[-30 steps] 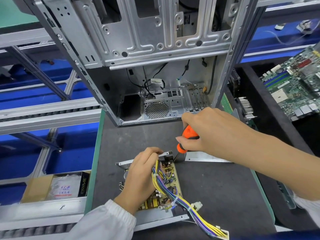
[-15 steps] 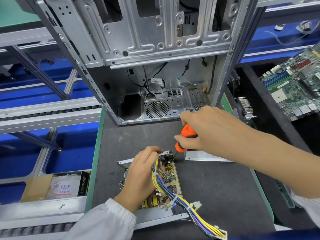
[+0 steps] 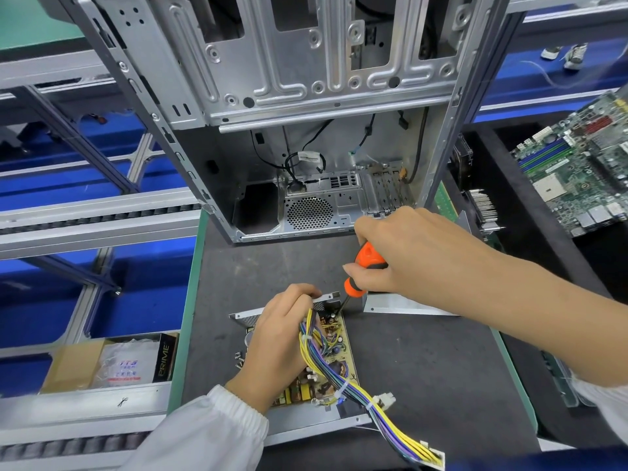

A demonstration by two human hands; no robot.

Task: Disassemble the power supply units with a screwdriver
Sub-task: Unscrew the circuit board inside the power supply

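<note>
Grey steel tray of the opened supply lies on the dark tabletop, its board exposed and a wire bundle trailing toward the near edge. The left hand curls over the board's far end, fingers hooked on the rim. The right hand grips an orange screwdriver, its tip seemingly at a far-corner screw. Loose screws lie beside the tray; a bare case stands behind.

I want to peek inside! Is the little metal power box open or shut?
Open. The power box has no lid on top, so its green board and coloured wires show.
</note>
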